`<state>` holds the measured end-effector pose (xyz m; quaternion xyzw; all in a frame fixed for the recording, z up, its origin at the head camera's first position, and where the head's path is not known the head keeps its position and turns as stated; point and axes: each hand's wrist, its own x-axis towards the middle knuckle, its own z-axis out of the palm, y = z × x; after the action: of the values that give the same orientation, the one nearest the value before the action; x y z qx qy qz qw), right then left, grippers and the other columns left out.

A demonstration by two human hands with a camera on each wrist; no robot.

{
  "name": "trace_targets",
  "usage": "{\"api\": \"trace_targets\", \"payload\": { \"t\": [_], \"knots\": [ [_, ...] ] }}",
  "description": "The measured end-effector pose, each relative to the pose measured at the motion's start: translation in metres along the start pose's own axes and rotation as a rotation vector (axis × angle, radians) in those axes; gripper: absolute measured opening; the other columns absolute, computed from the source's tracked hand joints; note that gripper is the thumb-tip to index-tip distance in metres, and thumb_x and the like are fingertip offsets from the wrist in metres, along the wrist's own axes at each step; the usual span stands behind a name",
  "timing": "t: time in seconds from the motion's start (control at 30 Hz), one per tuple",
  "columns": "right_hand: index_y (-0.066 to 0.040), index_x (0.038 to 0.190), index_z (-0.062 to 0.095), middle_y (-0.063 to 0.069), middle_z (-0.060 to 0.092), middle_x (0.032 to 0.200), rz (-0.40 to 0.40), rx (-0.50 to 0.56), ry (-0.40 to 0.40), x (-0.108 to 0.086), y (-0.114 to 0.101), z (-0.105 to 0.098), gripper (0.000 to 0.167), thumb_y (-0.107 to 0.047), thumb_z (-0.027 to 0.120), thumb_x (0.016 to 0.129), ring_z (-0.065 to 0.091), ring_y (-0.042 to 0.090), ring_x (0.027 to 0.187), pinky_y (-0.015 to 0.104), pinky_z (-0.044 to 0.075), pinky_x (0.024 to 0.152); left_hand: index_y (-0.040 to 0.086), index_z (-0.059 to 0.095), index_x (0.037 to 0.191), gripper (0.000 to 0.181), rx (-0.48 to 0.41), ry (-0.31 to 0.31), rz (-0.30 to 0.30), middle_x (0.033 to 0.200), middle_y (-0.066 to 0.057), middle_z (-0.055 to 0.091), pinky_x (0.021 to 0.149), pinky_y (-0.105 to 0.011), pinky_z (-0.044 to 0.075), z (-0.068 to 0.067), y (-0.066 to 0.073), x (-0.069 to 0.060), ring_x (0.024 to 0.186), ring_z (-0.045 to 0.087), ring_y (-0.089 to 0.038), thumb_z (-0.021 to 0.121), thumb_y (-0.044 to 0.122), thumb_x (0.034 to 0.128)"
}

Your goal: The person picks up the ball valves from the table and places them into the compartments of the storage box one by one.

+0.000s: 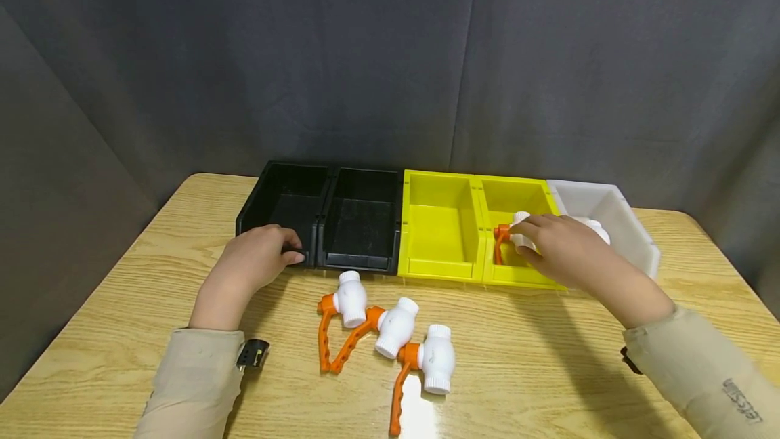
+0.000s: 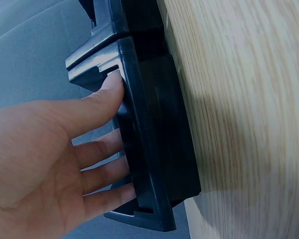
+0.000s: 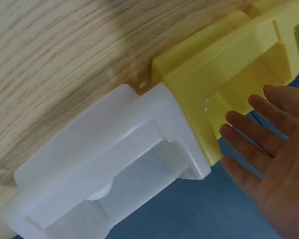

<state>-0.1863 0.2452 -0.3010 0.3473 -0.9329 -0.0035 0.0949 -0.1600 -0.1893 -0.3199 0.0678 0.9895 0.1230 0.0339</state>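
In the head view my left hand is at the front of the leftmost black bin. Its thumb lies on the front rim and its fingertips reach behind that rim in the left wrist view. My right hand is over the right yellow bin, its fingertips beside a white valve with an orange handle. From the right wrist, this hand shows extended, spread fingers; no valve is visible there.
Three white valves with orange handles, left, middle and right, lie on the wooden table. Another black bin and yellow bin stand between my hands. A white bin at right holds a white part.
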Motion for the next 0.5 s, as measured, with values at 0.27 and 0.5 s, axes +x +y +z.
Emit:
{"api": "trace_targets", "payload": {
  "t": [0.27, 0.5],
  "knots": [
    [0.0, 0.109, 0.07, 0.013, 0.069, 0.098, -0.018, -0.01, 0.041, -0.015, -0.005, -0.008, 0.028, -0.007, 0.077, 0.084, 0.066, 0.033, 0.081, 0.051, 0.054, 0.075, 0.006, 0.072, 0.112, 0.026, 0.002, -0.002, 0.003, 0.117, -0.018, 0.067, 0.091, -0.054, 0.049, 0.001, -0.001, 0.001, 0.103, 0.062, -0.035, 0.07, 0.024, 0.0933],
    [-0.001, 0.111, 0.07, 0.009, 0.069, 0.097, -0.005, -0.015, 0.061, -0.029, -0.007, -0.016, 0.031, -0.006, 0.078, 0.081, 0.066, 0.031, 0.084, 0.052, 0.051, 0.08, 0.006, 0.073, 0.112, 0.025, 0.0, -0.003, 0.004, 0.117, -0.018, 0.067, 0.091, -0.054, 0.049, 0.001, -0.001, 0.002, 0.103, 0.062, -0.035, 0.07, 0.024, 0.0933]
  ]
}}
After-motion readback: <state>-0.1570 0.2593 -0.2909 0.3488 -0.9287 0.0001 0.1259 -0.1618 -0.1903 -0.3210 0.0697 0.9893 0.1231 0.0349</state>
